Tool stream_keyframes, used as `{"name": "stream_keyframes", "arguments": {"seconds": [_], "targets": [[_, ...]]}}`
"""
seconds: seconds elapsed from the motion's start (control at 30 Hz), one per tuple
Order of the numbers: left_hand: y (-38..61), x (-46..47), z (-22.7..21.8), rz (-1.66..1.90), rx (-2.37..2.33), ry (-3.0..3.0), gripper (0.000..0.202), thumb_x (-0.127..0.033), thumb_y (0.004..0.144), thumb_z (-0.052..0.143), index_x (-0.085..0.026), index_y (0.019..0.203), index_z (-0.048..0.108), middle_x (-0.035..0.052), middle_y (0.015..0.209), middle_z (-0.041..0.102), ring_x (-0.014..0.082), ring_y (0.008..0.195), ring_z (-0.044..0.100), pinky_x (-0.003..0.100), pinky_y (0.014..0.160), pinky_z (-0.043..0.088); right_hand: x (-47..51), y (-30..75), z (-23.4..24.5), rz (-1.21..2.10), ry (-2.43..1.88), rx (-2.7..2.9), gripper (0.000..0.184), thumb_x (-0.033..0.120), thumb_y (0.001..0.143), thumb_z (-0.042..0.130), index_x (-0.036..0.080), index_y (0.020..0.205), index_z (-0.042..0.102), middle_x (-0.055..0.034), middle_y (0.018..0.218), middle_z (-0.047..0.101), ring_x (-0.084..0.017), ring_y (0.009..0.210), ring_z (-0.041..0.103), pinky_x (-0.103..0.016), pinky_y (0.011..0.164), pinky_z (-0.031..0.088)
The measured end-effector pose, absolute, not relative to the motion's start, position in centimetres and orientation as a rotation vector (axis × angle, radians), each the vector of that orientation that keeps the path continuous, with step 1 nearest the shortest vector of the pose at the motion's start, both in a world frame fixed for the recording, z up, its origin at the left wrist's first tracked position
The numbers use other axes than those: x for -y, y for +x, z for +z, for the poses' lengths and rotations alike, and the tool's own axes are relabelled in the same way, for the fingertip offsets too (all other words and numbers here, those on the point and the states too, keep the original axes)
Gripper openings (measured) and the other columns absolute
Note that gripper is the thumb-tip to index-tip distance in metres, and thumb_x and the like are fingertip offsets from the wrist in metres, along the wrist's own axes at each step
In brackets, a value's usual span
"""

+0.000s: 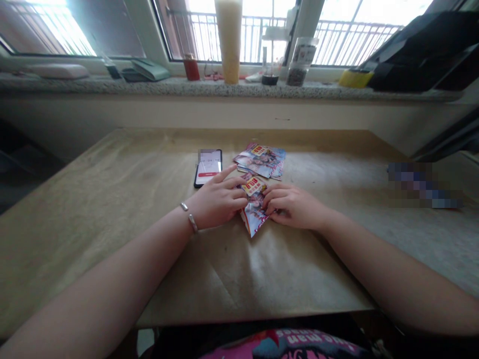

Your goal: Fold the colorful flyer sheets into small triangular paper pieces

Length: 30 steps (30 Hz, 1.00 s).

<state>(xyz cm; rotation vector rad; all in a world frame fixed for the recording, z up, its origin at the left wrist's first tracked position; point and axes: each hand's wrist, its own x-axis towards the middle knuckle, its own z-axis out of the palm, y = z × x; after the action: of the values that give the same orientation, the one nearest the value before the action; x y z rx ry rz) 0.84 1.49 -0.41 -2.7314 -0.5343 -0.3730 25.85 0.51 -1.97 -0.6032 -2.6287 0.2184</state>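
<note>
Head view: hands hold folded printed paper on a tan table below a speckled windowsill.

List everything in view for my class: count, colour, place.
Windows: several, pale frames, back
Railing: one, grey, outside
Windowsill: one, speckled grey, back
Oblong case: one, pink, sill left
Folded item: one, green, sill left
Containers: two, red and clear, sill
Cylinder: one, cream, sill centre
Low object: one, yellow, sill right
Bulky object: one, black, sill right
Small oddments: several, mixed, sill
Table: one, tan, centre
Printed pile: one, multicoloured, table centre
Phone: one, black, left of pile
Printed piece: one, multicoloured, near centre
Blurred object: one, bluish, right
Clothing: one, pink and black, bottom
Bracelet: one, silver, left wrist
Left hand, right hand: two, at printed piece
</note>
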Motion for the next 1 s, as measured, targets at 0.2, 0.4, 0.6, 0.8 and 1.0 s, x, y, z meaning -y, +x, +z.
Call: {"name": "stream_keyframes", "arguments": {"seconds": [0.2, 0.4, 0.6, 0.8, 1.0], "targets": [[0.9, -1.7, -0.1, -0.32, 0.45, -2.73, 0.017, -0.021, 0.091, 0.052, -0.024, 0.082, 0.065, -0.0023, 0.09, 0.07, 0.0164, 0.095, 0.06, 0.038, 0.1, 0.037, -0.3, 25.6, -1.8, 0.26, -0.571, 2.657, 0.011, 0.017, 0.081, 0.058, 0.022, 0.078, 0.067, -0.0029, 0.087, 0.07, -0.018, 0.091, 0.061, -0.034, 0.084, 0.049], [0.7, -2.2, -0.7, -0.322, 0.515, -2.692, 0.01, -0.024, 0.091, 0.055, -0.023, 0.088, 0.065, -0.0009, 0.091, 0.07, 0.0174, 0.095, 0.06, 0.035, 0.086, 0.04, -0.5, 25.9, -2.0, 0.193, -0.725, 2.655, 0.013, 0.018, 0.08, 0.057, 0.022, 0.086, 0.068, -0.0047, 0.089, 0.069, -0.02, 0.09, 0.06, -0.035, 0.083, 0.048], [1.0, -1.9, -0.9, -0.291, 0.502, -2.837, 0.018, -0.022, 0.09, 0.052, -0.026, 0.101, 0.066, -0.0015, 0.1, 0.07, 0.0174, 0.095, 0.06, 0.034, 0.085, 0.042, -0.6, 26.1, -2.2, 0.167, -0.937, 2.606, 0.019, 0.011, 0.073, 0.056, 0.019, 0.089, 0.062, -0.0061, 0.093, 0.067, -0.021, 0.091, 0.06, -0.036, 0.083, 0.048], [1.5, -0.9, -0.6, -0.289, 0.433, -3.04, 0.03, -0.019, 0.077, 0.054, -0.024, 0.103, 0.068, 0.0026, 0.11, 0.068, 0.0202, 0.094, 0.061, 0.035, 0.085, 0.047, -1.1, 26.0, -2.7, 0.166, -0.877, 2.516, 0.01, 0.013, 0.077, 0.057, 0.02, 0.082, 0.062, -0.0065, 0.096, 0.068, -0.022, 0.098, 0.059, -0.039, 0.09, 0.046], [1.5, -1.0, -0.5, -0.319, 0.422, -3.094, 0.03, -0.018, 0.078, 0.053, -0.024, 0.102, 0.07, 0.0034, 0.112, 0.067, 0.021, 0.095, 0.062, 0.035, 0.084, 0.05, -1.6, 26.0, -3.6, 0.229, -0.839, 2.437, 0.014, 0.011, 0.078, 0.057, 0.021, 0.084, 0.066, -0.0065, 0.104, 0.067, -0.022, 0.106, 0.057, -0.042, 0.096, 0.044]]}}
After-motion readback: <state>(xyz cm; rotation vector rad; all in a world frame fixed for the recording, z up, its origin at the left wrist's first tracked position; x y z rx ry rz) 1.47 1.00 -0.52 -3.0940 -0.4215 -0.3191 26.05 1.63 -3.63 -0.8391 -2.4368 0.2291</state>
